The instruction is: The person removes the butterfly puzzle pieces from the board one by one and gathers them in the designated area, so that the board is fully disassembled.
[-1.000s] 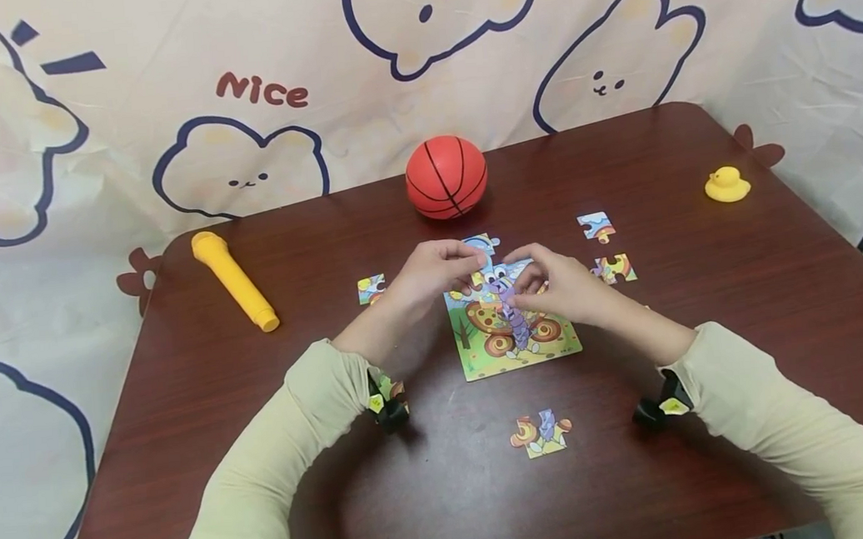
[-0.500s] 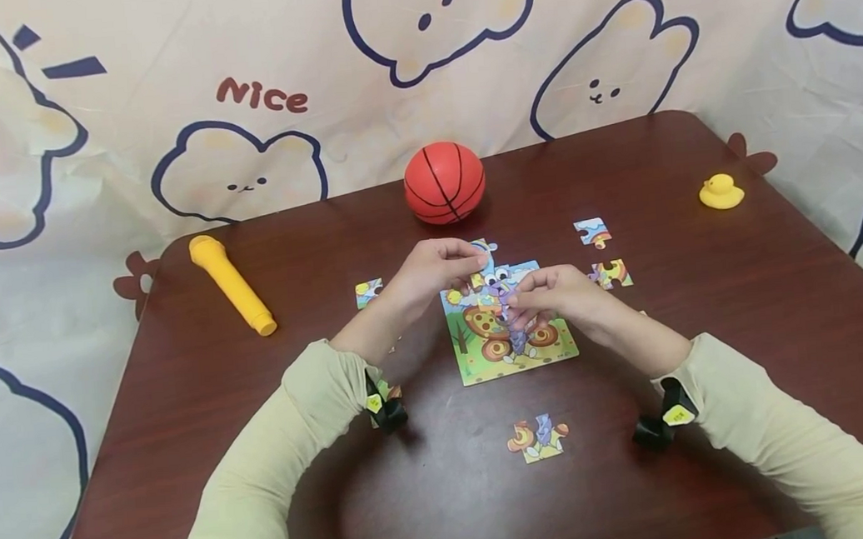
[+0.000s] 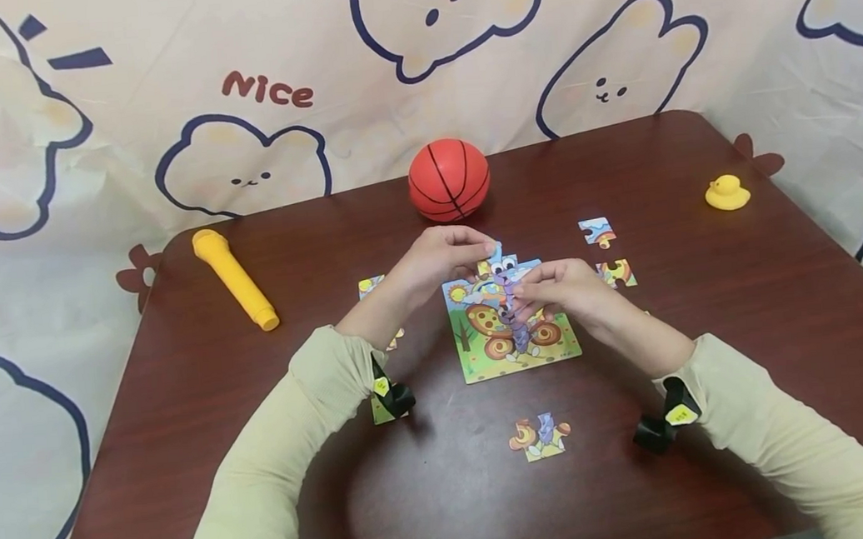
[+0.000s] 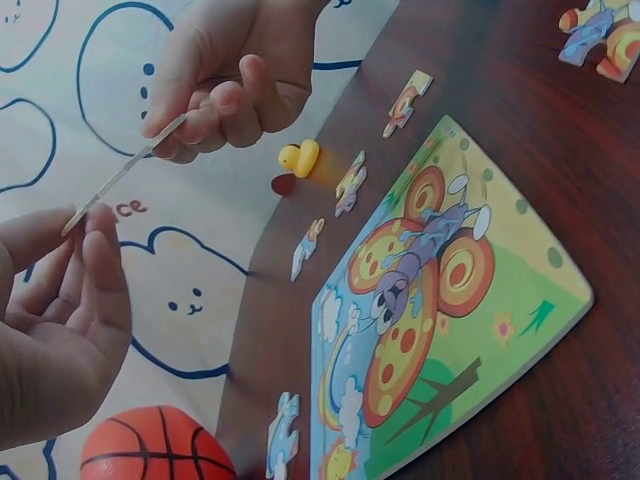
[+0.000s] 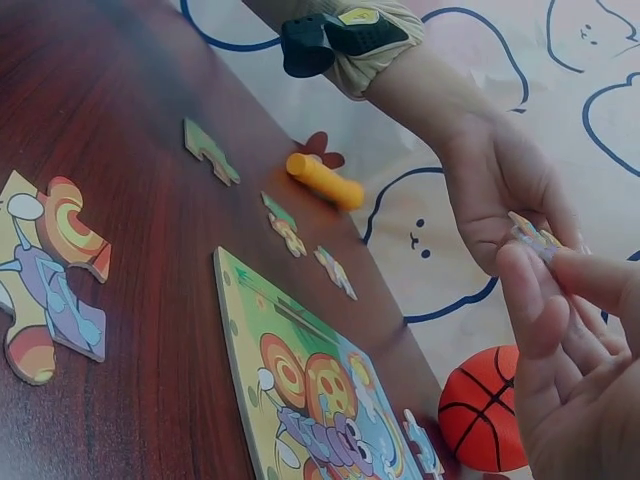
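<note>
A butterfly puzzle board (image 3: 483,362) lies flat on the dark brown table (image 3: 703,284). Just above its far edge, both hands hold one flat puzzle piece (image 3: 502,266) between them. My left hand (image 3: 475,248) pinches one end and my right hand (image 3: 526,286) pinches the other. The left wrist view shows the piece (image 4: 125,170) edge-on, lifted off the board (image 4: 520,260) and spanning the two sets of fingertips. In the right wrist view the piece (image 5: 535,238) is mostly hidden between the fingers, above the board (image 5: 300,350).
Loose pieces lie near the front (image 3: 538,437), right of the board (image 3: 597,230) (image 3: 615,273), left of it (image 3: 370,286) and under my left wrist. An orange ball (image 3: 448,179) sits behind the board, a yellow flashlight-shaped toy (image 3: 234,279) left, a yellow duck (image 3: 727,193) far right.
Both hands stay together over the board's far edge. The right hand has shifted slightly down toward the board, still pinching the piece with the left.
</note>
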{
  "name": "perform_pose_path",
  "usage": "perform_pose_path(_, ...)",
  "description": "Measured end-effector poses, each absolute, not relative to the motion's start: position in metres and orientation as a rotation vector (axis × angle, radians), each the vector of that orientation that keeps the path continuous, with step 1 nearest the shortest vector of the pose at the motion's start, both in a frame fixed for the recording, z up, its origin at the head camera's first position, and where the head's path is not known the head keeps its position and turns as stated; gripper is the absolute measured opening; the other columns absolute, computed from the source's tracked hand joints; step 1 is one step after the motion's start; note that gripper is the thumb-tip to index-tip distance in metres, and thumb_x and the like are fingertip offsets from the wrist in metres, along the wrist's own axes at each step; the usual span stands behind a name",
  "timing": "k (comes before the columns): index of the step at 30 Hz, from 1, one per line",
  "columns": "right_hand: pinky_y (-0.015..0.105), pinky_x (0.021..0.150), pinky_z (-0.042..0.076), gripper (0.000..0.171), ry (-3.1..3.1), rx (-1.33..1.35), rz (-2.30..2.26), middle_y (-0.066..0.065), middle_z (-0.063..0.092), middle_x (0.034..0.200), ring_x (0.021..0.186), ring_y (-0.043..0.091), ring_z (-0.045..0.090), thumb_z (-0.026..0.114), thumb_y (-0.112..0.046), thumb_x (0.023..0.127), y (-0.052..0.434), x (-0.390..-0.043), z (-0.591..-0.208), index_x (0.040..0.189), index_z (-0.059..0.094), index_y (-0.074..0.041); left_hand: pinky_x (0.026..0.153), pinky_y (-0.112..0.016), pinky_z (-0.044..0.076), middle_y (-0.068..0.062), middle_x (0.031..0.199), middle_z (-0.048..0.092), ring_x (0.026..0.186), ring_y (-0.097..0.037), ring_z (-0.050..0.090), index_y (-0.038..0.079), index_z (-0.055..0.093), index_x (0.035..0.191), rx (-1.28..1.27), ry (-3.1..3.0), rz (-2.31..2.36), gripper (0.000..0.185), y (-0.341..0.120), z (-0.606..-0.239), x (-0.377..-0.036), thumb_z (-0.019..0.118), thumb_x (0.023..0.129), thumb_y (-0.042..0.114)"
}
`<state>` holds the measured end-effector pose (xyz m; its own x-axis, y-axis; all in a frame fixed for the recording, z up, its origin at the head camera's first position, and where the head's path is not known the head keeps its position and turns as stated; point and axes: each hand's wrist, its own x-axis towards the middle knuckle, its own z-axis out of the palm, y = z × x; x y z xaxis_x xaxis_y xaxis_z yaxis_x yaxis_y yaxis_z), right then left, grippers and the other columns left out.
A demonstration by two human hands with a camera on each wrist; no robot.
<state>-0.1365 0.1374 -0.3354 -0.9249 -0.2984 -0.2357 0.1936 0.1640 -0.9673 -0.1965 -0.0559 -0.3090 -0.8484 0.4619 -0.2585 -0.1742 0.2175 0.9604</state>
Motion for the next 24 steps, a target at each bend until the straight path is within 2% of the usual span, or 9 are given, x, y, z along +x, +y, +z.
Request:
perform_pose_path(4, 0.029, 0.056, 0.045, 0.014, 2.093, -0.081, -1.831, 0.000, 0.067, 0.067, 0.067, 0.013, 0.066, 0.063, -0.020, 0.084, 0.139, -0.137, -0.336, 0.082, 0.065, -0.006, 0.071, -0.033, 0.049, -0.007, 0.078, 0.055, 0.067, -0.019, 0.053, 0.000, 0.062, 0.102, 0.248, 1.952, 1.664, 0.024, -0.055, -0.308, -0.196, 0.062, 0.084, 0.016)
perform_pose_path(9, 0.025, 0.053, 0.043, 0.010, 2.067, -0.061, -1.890, -0.001, 0.067, 0.066, 0.065, 0.011, 0.065, 0.062, -0.018, 0.084, 0.143, -0.141, -0.335, 0.079, 0.065, -0.010, 0.064, -0.027, 0.049, -0.009, 0.076, 0.059, 0.065, -0.018, 0.056, -0.001, 0.061, 0.097, 0.204, 1.931, 1.673, 0.027, -0.055, -0.311, -0.194, 0.061, 0.085, 0.023)
perform_pose_path(15, 0.022, 0.051, 0.042, 0.008, 2.089, -0.001, -1.899, -0.001, 0.067, 0.067, 0.061, 0.009, 0.064, 0.063, -0.018, 0.083, 0.148, -0.143, -0.331, 0.077, 0.065, -0.012, 0.063, -0.026, 0.049, -0.010, 0.077, 0.061, 0.064, -0.016, 0.057, -0.001, 0.062, 0.095, 0.189, 1.898, 1.754, 0.019, -0.057, -0.313, -0.193, 0.063, 0.083, 0.014)
perform_pose_path(18, 0.022, 0.050, 0.041, 0.010, 2.133, 0.018, -1.874, -0.002, 0.067, 0.067, 0.059, 0.009, 0.062, 0.064, -0.020, 0.082, 0.150, -0.143, -0.330, 0.079, 0.065, -0.011, 0.061, -0.025, 0.049, -0.015, 0.082, 0.062, 0.063, -0.015, 0.057, -0.001, 0.063, 0.095, 0.190, 1.907, 1.760, 0.019, -0.055, -0.313, -0.192, 0.063, 0.082, 0.013)
perform_pose_path(24, 0.023, 0.051, 0.043, 0.016, 2.181, -0.020, -1.853, -0.001, 0.067, 0.069, 0.056, 0.010, 0.060, 0.065, -0.022, 0.082, 0.155, -0.143, -0.331, 0.083, 0.064, -0.006, 0.064, -0.027, 0.049, -0.012, 0.082, 0.062, 0.065, -0.017, 0.056, 0.001, 0.064, 0.097, 0.171, 1.940, 1.724, 0.021, -0.051, -0.313, -0.191, 0.062, 0.084, 0.018)
